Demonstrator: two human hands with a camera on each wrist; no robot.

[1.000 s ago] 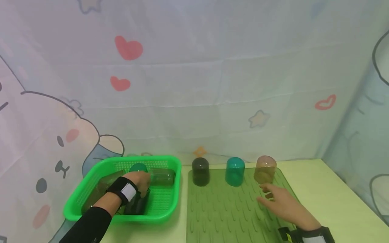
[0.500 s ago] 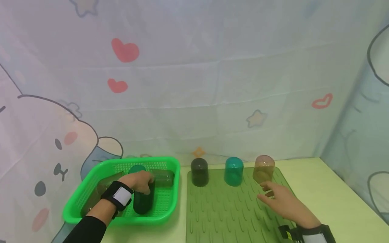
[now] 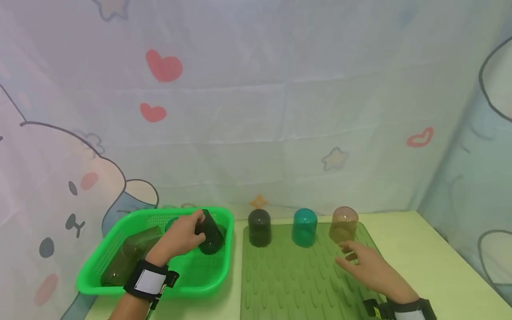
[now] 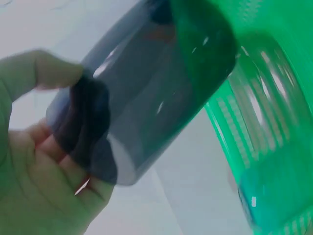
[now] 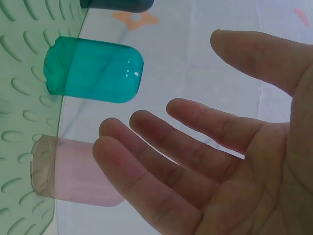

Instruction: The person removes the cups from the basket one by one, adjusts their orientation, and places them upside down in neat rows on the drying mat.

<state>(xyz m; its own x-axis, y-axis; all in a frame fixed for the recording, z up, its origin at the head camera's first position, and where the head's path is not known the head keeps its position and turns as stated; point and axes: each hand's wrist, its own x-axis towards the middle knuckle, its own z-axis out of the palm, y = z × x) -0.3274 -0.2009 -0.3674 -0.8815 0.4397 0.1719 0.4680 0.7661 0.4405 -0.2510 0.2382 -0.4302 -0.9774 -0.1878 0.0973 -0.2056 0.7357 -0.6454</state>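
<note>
1. Cartoon-print cloth hangs behind a green mat.
2. Left of the mat, the left hand grips a dark cup, tilted above the green basket.
3. Over the mat, the right hand hovers with fingers spread, just before the pink cup.

Soft, even light is filling every view, casting only faint shadows. Small glints are showing on the dark cup held by the left hand. Both wrist views are blurring close up; the right hand is looking soft.
</note>
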